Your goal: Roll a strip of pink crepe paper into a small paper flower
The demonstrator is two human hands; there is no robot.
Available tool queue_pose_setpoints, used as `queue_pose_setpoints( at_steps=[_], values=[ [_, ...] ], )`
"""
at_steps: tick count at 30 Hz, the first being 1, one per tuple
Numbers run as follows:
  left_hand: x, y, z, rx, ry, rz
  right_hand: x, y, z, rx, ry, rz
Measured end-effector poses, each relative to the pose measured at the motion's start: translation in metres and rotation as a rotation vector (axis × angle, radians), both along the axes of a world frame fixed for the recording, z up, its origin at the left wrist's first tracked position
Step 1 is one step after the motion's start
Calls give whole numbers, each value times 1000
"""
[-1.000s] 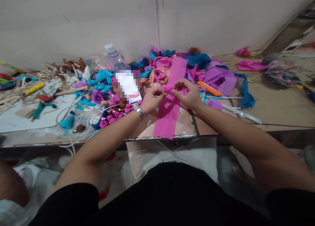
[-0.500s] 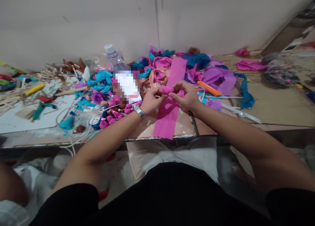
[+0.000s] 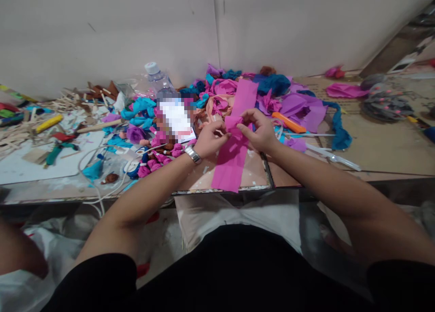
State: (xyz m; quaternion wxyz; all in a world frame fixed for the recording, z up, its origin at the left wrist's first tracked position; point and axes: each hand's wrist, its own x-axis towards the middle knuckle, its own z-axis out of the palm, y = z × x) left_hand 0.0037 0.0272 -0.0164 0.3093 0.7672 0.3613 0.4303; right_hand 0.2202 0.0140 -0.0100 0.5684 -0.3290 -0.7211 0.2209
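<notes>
A small folded piece of pink crepe paper [image 3: 234, 123] is between my two hands, above a long flat pink crepe-paper strip [image 3: 230, 167]. My right hand [image 3: 261, 129] pinches the piece's right side between thumb and fingers. At its left edge, the fingertips of my left hand [image 3: 211, 140] are drawn together on the paper; the exact contact is small and partly hidden. The strip lies lengthwise from the table's front edge toward the pile behind. A metal-banded watch [image 3: 193, 153] is on my left wrist.
Crumpled purple paper [image 3: 302, 108] and an orange-handled cutter [image 3: 288, 122] lie to the right. Left are a phone [image 3: 178, 119], a bottle [image 3: 159, 80], a white cable [image 3: 81, 162], pliers [image 3: 56, 153] and wooden sticks [image 3: 68, 105]. Another person's limb [image 3: 20, 253] shows lower left.
The pink piece, earlier rolled sideways between both hands, now stands more upright and opened out. My left fingers have shifted slightly down its left side. The long strip has stayed put.
</notes>
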Motion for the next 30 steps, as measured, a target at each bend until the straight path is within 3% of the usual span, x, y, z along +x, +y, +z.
queue_pose_setpoints(
  at_steps=[9, 14, 22, 30],
  values=[
    [-3, 0, 7, 3, 3, -77, 3, 11, -7, -70, 66, -3],
    [-3, 0, 8, -108, -49, -116, 4, 10, -6, -69, 83, 12],
    [-5, 6, 7, -123, -93, -62, 2, 9, -6, -62, 44, 15],
    [-7, 10, 0, -53, -86, 29, 7, 10, -6, 34, -129, -97]
  ],
)
